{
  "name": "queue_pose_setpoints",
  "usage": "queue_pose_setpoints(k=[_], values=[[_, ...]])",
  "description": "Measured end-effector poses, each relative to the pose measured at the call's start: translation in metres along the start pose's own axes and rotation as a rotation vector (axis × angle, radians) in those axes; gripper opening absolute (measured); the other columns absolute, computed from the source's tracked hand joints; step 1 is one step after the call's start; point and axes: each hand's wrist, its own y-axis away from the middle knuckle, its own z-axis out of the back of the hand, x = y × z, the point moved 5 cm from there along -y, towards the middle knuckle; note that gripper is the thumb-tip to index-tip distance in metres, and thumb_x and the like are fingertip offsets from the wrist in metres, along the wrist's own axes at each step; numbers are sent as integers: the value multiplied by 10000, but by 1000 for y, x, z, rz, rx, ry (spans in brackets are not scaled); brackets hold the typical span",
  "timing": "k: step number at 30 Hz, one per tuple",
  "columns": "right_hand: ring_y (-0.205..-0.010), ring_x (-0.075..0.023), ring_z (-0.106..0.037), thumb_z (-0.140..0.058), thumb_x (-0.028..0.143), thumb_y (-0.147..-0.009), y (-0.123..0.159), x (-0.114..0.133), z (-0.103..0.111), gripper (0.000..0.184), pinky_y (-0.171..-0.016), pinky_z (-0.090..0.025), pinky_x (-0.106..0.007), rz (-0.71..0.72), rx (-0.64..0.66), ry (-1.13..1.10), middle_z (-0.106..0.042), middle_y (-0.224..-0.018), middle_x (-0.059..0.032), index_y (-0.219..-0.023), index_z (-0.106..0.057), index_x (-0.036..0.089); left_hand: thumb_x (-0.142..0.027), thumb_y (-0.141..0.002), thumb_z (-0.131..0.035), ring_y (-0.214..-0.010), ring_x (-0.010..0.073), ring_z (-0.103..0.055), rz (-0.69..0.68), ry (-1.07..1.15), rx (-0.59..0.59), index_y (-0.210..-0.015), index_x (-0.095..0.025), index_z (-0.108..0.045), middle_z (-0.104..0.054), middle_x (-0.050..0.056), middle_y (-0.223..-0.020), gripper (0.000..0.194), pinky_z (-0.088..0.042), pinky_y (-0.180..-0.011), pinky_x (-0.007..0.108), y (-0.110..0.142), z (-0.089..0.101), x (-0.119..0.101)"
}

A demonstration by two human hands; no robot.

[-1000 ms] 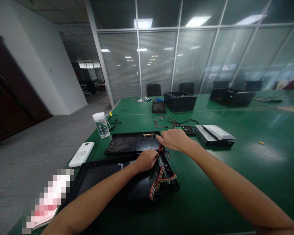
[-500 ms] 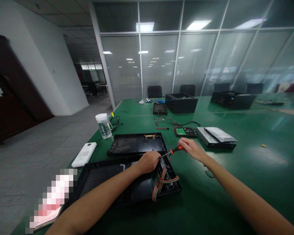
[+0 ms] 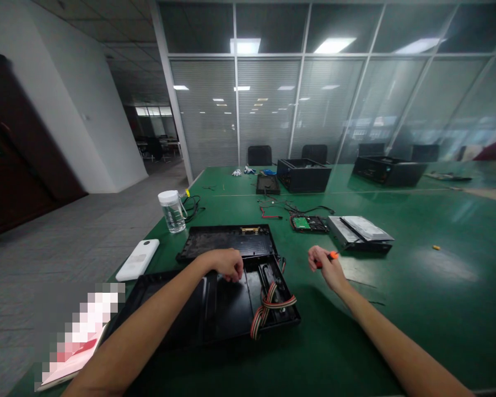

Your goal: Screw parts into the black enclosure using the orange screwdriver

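Observation:
A black open device case lies at the near edge of the green table, with a striped ribbon cable looping over its right end. My left hand rests on the case's far rim, fingers curled down; nothing is visibly held in it. To the right of the case, just above the table, my right hand holds a small orange-handled screwdriver. A flat black cover panel lies just behind the case.
A clear lidded jar and a white flat device sit at the left edge. A green circuit board, a drive unit, loose cables and black boxes lie farther back. A red booklet is near left.
My right hand drew the screwdriver away from the case's corner, to the right and nearer. My left hand slid left along the case's far rim.

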Motion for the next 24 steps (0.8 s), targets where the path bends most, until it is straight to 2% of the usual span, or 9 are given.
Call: queue_pose_setpoints(k=[3, 5, 7, 9, 11, 15, 17, 20, 24], values=[[-586, -133, -495, -241, 460, -909, 23, 46, -31, 455, -571, -398, -274, 196, 256, 254, -542, -672, -40, -635, -477, 185, -202, -643, -668, -455, 101, -533, 88, -42, 47, -655, -146, -609, -599, -30, -536, 82, -387, -459, 188, -2, -5, 8], [-669, -146, -537, -337, 463, -886, 49, 71, -58, 380, -625, -400, -275, 319, 574, 518, -590, -750, -43, -749, -552, 181, -326, -654, -688, -447, 97, -508, 58, -109, -45, -619, -150, -578, -575, -35, -493, 211, -372, -473, 192, -2, 3, 6], [-677, -155, -554, -424, 458, -852, 75, 83, -73, 308, -616, -389, -275, 371, 735, 750, -608, -774, -35, -850, -575, 190, -457, -723, -615, -483, 97, -506, -3, -171, -224, -630, -152, -572, -573, -26, -502, 322, -368, -511, 193, 0, 21, 3], [-699, -168, -569, -463, 395, -840, 95, 86, -75, 237, -611, -384, -280, 355, 732, 893, -614, -797, -35, -911, -569, 196, -499, -794, -516, -568, 103, -531, -48, -220, -406, -720, -155, -589, -612, -6, -611, 360, -373, -560, 192, 3, 39, 6], [-721, -176, -578, -476, 311, -831, 110, 82, -67, 162, -613, -382, -284, 314, 683, 959, -614, -817, -34, -916, -558, 201, -479, -790, -532, -657, 117, -553, -36, -285, -495, -838, -162, -595, -631, 12, -748, 327, -375, -590, 192, 4, 49, 19], [-722, -181, -581, -485, 235, -805, 127, 69, -45, 82, -612, -380, -293, 256, 619, 1006, -608, -814, -35, -855, -545, 208, -389, -692, -659, -711, 136, -571, 42, -382, -344, -903, -191, -603, -620, 1, -799, 295, -390, -606, 191, -3, 37, 52], [-733, -187, -580, -486, 230, -801, 132, 66, -37, 79, -618, -381, -300, 239, 594, 1009, -605, -819, -41, -850, -544, 206, -313, -703, -655, -763, 144, -577, -12, -427, -357, -896, -208, -608, -623, -3, -822, 224, -404, -665, 197, -3, 30, 56], [-749, -190, -574, -493, 226, -794, 131, 64, -34, 73, -632, -384, -305, 216, 572, 994, -600, -826, -40, -837, -547, 204, -221, -729, -623, -884, 166, -568, -121, -526, -450, -896, -223, -612, -629, 11, -899, 167, -397, -775, 220, 5, 31, 47], [-771, -176, -576, -497, 234, -798, 111, 60, -41, 108, -655, -401, -281, 211, 565, 950, -602, -831, -34, -874, -569, 206, -245, -763, -599, -914, 186, -564, -166, -598, -474, -960, -231, -609, -629, 24, -950, 198, -388, -806, 249, 33, 46, 17]])
